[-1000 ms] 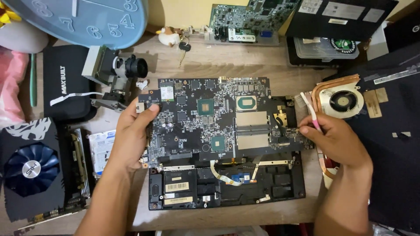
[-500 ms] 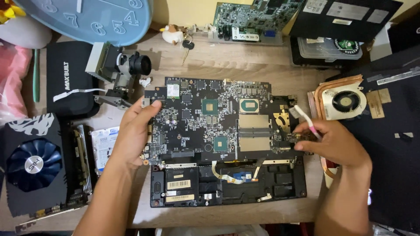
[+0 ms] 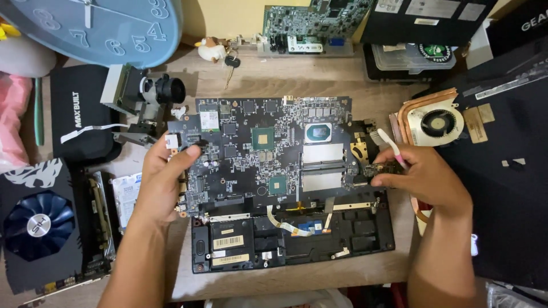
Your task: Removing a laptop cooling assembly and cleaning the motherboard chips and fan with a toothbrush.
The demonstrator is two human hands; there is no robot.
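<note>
A large dark circuit board (image 3: 268,151) lies in the middle of the frame, over the upper part of an opened laptop base (image 3: 294,239) on the wooden table (image 3: 297,80). The left hand (image 3: 162,179) grips the board's left edge, thumb on top and pressed toward the curled fingers beneath, so it is closed on the board. The right hand (image 3: 425,179) sits at the board's right edge, its fingers pinching a toothbrush (image 3: 391,145) with a pink handle and white bristles; the bristle end points up and left, just above the board's right corner. The fingertips of that hand also touch the board's right edge.

Two square chips show on the board: one green near its centre and one silver to its right. A flat ribbon cable (image 3: 282,222) curls across the laptop base below the board.

Right of the board, in the upper right of the frame, a cooling fan with copper pipes (image 3: 436,122) rests on a black mat (image 3: 508,171). At the lower left lies a graphics card with a blue fan (image 3: 37,225), and just right of it a hard drive (image 3: 125,194). A black pouch (image 3: 80,120) sits at the left, and a blue wall clock (image 3: 103,25) fills the upper left corner. Another green circuit board (image 3: 311,23) stands at the top centre, with a small key (image 3: 231,63) to its left.
</note>
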